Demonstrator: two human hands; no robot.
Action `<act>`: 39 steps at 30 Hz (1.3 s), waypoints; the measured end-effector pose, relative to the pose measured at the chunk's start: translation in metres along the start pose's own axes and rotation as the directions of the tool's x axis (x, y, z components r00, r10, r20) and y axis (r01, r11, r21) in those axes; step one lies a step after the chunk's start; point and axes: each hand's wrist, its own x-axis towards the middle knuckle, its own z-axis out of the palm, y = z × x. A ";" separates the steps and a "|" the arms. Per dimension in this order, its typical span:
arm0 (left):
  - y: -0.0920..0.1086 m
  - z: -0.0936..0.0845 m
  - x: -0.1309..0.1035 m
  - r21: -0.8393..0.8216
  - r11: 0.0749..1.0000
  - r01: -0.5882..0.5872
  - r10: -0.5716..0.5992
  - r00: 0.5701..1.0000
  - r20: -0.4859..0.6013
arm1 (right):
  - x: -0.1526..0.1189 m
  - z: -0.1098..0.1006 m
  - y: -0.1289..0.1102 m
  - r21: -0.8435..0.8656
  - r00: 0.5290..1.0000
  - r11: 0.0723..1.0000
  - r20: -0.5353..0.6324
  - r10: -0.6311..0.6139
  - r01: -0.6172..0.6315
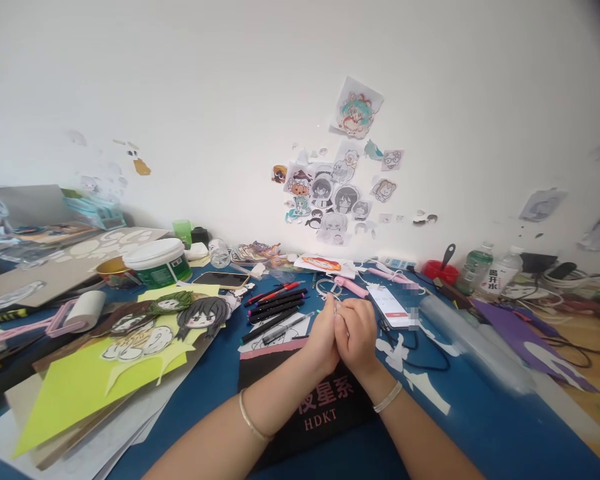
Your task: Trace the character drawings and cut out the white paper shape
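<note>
My left hand [323, 339] and my right hand [357, 332] are pressed together, fingers curled and thumbs side by side. Whatever lies between them, if anything, is hidden by the fingers. Below them is a black sheet or pouch [321, 437] with pink lettering and a pink top edge. Several black markers [277, 307] lie to the left of my hands, beside a clear-barrelled pen [287, 329] on a white paper with a line drawing. Just past my fingertips lies a pink tool [351, 288]. A phone with a lit screen [389, 307] rests close by on the right.
Yellow-green paper [103, 380] and cut-out cartoon heads [203, 319] cover the left side, near a pink-handled roller [83, 311] and a green-and-white tub [157, 263]. On the right are a clear plastic roll [473, 340], scraps, cables and bottles [497, 272]. Drawings hang on the wall [205, 100].
</note>
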 end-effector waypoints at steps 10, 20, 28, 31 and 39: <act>-0.005 -0.009 0.010 0.085 0.996 -0.005 -0.001 0.997 0.078 | -0.004 0.001 -0.004 0.084 0.998 0.996 0.046 -0.045 0.041; 0.015 0.000 0.000 0.189 0.954 -0.233 0.165 0.933 0.319 | -0.004 0.007 -0.013 0.284 0.919 0.876 0.051 0.392 -0.390; 0.019 0.007 -0.015 0.182 0.897 -0.404 0.284 0.839 0.464 | -0.014 0.012 -0.015 0.499 0.804 0.661 0.136 0.579 -0.561; 0.017 0.010 -0.021 0.173 0.877 -0.449 0.330 0.823 0.463 | -0.012 0.008 -0.022 0.472 0.795 0.661 0.165 0.584 -0.583; 0.013 0.009 -0.014 0.184 0.890 -0.417 0.352 0.885 0.304 | -0.006 0.011 -0.029 0.522 0.700 0.514 0.254 0.668 -0.680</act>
